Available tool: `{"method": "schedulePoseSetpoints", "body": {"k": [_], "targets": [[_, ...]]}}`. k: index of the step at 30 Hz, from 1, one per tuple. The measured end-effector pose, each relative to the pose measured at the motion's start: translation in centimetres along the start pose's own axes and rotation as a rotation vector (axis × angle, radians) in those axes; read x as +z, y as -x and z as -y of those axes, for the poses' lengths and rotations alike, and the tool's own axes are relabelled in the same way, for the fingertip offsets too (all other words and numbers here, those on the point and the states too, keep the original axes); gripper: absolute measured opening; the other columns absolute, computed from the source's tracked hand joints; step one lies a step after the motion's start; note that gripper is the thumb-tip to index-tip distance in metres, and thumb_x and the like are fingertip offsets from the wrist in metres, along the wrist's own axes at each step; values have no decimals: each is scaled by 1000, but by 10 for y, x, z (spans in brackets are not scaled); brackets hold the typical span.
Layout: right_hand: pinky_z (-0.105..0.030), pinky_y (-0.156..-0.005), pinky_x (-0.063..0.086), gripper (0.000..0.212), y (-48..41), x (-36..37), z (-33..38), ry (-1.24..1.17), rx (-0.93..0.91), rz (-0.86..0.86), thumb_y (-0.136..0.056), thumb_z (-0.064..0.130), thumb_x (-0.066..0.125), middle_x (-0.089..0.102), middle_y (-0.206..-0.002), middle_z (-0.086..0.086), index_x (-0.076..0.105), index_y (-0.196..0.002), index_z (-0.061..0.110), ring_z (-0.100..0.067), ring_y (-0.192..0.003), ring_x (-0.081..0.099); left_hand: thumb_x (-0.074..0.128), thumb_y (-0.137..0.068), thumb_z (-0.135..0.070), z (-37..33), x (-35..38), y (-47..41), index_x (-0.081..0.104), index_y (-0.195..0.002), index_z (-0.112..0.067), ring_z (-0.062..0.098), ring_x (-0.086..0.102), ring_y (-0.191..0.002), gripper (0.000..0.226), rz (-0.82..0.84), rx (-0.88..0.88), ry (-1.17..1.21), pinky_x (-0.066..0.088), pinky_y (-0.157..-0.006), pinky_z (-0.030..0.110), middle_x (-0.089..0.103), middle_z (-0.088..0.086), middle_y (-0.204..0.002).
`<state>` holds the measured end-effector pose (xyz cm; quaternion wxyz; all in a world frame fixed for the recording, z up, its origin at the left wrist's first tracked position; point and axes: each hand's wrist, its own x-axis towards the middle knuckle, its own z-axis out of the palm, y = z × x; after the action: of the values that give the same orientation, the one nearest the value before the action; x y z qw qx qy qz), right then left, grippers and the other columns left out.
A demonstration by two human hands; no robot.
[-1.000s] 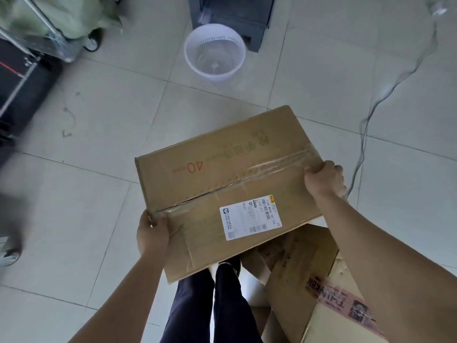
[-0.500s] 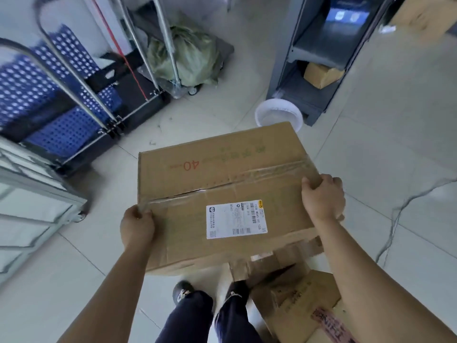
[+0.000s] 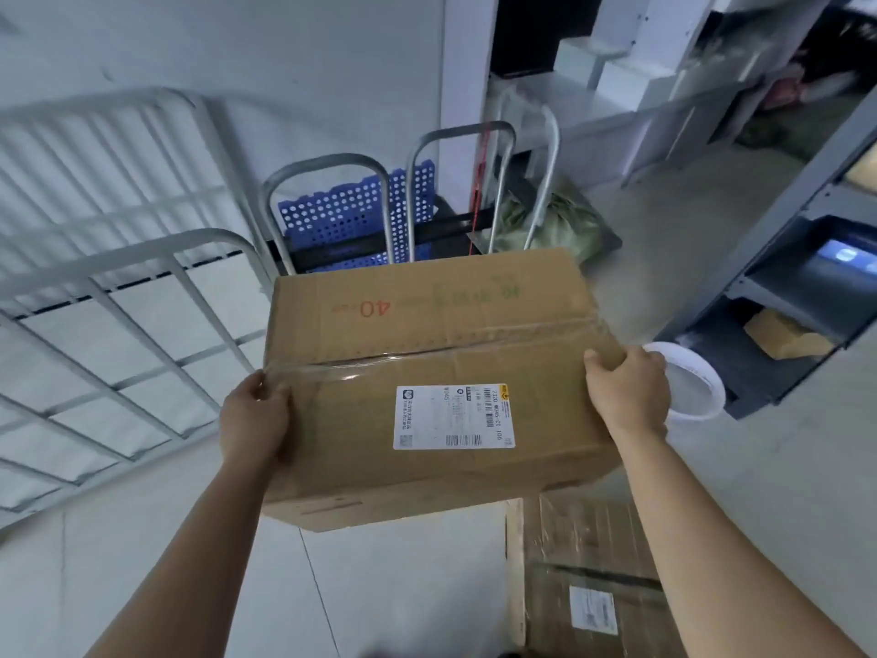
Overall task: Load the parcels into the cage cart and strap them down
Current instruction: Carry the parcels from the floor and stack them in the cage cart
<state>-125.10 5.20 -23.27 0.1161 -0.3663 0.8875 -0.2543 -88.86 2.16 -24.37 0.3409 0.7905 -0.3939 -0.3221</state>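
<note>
Fingers of left hand [image 3: 254,420] and right hand [image 3: 626,391] clamped on parcel [image 3: 427,372] ends, long axis crosswise; cage cart [image 3: 118,263] lies ahead to left, nearer left hand

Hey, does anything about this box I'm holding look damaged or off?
Only minor wear: the clear packing tape across the top seam of the brown cardboard box is wrinkled and bunched near the left hand. Nothing else stands out.
</note>
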Motion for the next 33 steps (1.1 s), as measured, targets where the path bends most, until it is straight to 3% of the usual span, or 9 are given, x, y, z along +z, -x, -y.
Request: {"method": "schedulePoseSetpoints", "body": {"k": [4,11,15,27,33], "targets": [[-37,-72,40,48,34,20,77,4,-87,21,-94,42,55,51,-120,-18,58,-116,0,-38,-99,57,52,-94,-21,9,-79,-28,50,-140,-14,31,52,-122,47,-97,16,1,41,-99,40,57,9,-136],[-36,-72,41,46,87,58,200,-46,-292,122,-92,45,57,53,-123,-15,61,-116,5,-36,-101,58,52,-93,-19,34,-202,-61,56,-133,-11,36,55,-115,41,-326,-10,-31,44,-92,41,62,13,-127],[-34,-68,42,44,107,79,261,-62,-426,169,-91,47,57,56,-114,-14,63,-110,7,-32,-88,56,53,-89,-19,48,-257,-72,60,-128,-14,35,58,-109,40,-439,-61,-14,46,-89,41,65,12,-121],[-40,-79,49,54,154,120,423,-165,-761,294,-88,54,56,57,-117,-14,64,-114,7,-34,-102,59,58,-87,-17,56,-371,-82,64,-121,-11,37,61,-104,35,-775,-158,33,49,-90,42,67,18,-114],[-42,-78,52,53,187,138,501,-249,-855,337,-88,53,57,55,-110,-13,63,-111,6,-34,-94,59,58,-88,-16,57,-429,-111,65,-119,-9,36,59,-106,32,-897,-166,81,45,-88,38,66,16,-115]]}}
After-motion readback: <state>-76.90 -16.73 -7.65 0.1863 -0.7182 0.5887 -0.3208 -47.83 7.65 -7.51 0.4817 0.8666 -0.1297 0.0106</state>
